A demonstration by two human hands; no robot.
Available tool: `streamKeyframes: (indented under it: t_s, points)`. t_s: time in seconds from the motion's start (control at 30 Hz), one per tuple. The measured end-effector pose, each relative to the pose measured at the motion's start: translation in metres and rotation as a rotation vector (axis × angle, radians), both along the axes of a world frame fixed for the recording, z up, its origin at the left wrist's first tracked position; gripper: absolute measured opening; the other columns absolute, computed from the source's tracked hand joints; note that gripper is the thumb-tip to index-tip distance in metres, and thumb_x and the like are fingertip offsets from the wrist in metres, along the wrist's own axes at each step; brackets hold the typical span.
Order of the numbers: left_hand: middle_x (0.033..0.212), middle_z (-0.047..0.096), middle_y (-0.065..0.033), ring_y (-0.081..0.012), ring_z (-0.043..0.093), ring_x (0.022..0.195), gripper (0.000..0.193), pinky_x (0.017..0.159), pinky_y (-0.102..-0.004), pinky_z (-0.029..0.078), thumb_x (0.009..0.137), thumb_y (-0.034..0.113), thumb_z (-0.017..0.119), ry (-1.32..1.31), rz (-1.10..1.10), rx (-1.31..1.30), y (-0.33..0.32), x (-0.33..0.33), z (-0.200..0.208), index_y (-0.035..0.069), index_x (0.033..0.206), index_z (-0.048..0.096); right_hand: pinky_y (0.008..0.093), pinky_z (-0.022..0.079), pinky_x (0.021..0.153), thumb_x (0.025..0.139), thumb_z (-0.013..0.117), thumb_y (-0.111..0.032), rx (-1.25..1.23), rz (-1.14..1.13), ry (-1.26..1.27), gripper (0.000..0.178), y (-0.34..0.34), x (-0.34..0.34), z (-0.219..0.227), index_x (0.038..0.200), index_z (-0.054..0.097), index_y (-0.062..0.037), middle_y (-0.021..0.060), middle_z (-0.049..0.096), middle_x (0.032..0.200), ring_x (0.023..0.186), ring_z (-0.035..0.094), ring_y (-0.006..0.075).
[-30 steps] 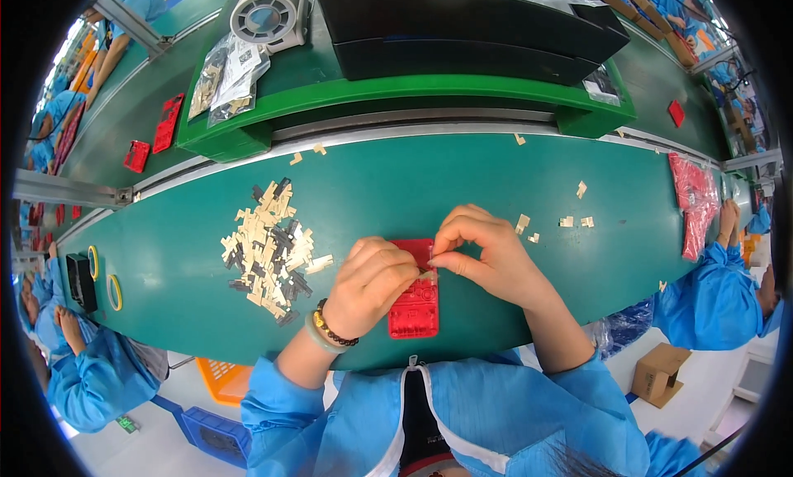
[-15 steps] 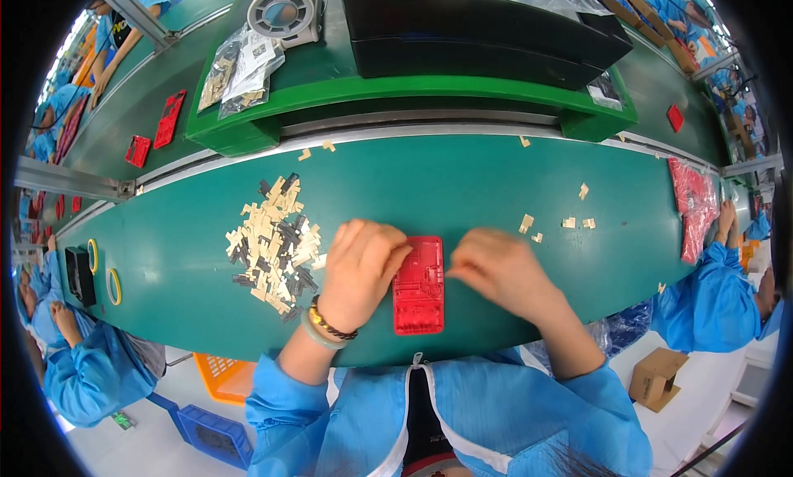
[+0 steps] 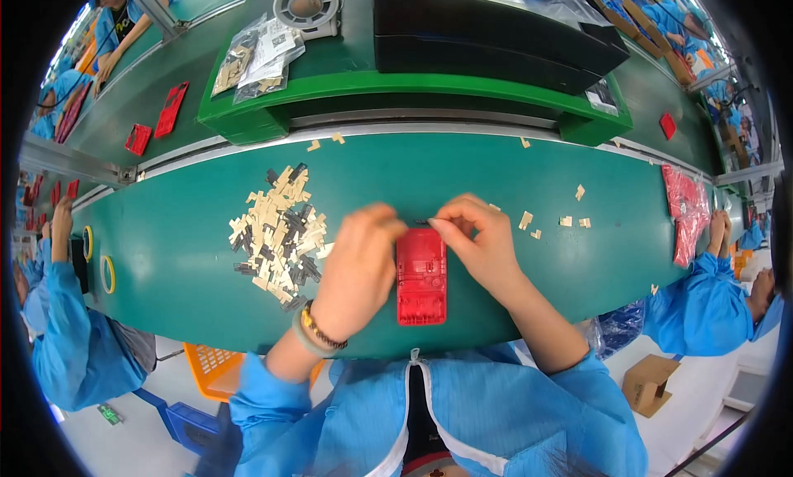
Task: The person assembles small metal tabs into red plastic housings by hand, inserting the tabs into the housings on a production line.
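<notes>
A red plastic housing (image 3: 422, 289), its ribbed inner side up, lies on the green table in front of me. Just beyond its far right corner, my right hand (image 3: 477, 233) pinches a small dark piece (image 3: 421, 222) between thumb and forefinger. My left hand (image 3: 360, 250) hovers at the housing's far left corner, its fingers curled and smeared by motion; whether they hold anything cannot be made out. To the left is a pile of beige and black small plastic parts (image 3: 277, 229).
Loose beige pieces (image 3: 525, 220) lie at the right. Red parts in clear plastic (image 3: 687, 213) are near a co-worker's arm (image 3: 690, 299). A green raised shelf (image 3: 347, 85) spans the back, bearing a black bin (image 3: 496, 47) and a fan (image 3: 307, 8). Tape rolls (image 3: 107, 274) stand far left.
My right hand has moved up and left to the housing's far edge, where a dark piece now shows at its fingertips. My left hand has lifted slightly off the housing's corner.
</notes>
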State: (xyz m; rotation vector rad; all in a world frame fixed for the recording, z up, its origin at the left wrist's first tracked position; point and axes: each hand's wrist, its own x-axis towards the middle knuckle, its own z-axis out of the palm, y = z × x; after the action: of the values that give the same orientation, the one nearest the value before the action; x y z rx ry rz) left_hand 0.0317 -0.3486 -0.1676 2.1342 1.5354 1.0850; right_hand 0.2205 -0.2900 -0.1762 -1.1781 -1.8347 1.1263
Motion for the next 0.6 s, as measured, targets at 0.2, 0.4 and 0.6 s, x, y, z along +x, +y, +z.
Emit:
streamKeyframes:
  t_s: [0.2,0.4,0.6]
  points:
    - [0.117,0.053,-0.0206,-0.0355,0.051,0.114,0.044,0.094,-0.0418,0.047,0.076,0.019,0.069,0.403,-0.178,0.059,-0.03,0.021,-0.027,-0.006,0.111,0.057,0.0175,0.036,0.048,0.09,0.064,-0.007,-0.249,-0.073,0.116,0.012,-0.015,-0.002,-0.028,0.082,0.064,0.0017,-0.0023,0.058,0.063,0.055,0.049,0.0008]
    - [0.112,0.055,-0.0223,-0.0359,0.051,0.112,0.032,0.097,-0.0417,0.044,0.08,0.018,0.061,0.471,-0.138,0.066,-0.03,0.027,-0.031,-0.005,0.102,0.059,0.0219,0.04,0.044,0.086,0.067,-0.008,-0.159,-0.13,0.062,0.012,-0.013,-0.006,-0.033,0.079,0.063,0.0014,0.0031,0.06,0.058,0.05,0.051,0.0032]
    - [0.114,0.054,-0.022,-0.0352,0.05,0.112,0.03,0.097,-0.0414,0.044,0.079,0.017,0.061,0.426,-0.128,0.069,-0.029,0.028,-0.033,-0.004,0.101,0.059,0.025,0.043,0.045,0.083,0.069,-0.008,-0.052,-0.161,-0.022,0.012,-0.014,-0.011,-0.033,0.077,0.063,0.0002,0.0074,0.063,0.06,0.048,0.057,0.0088]
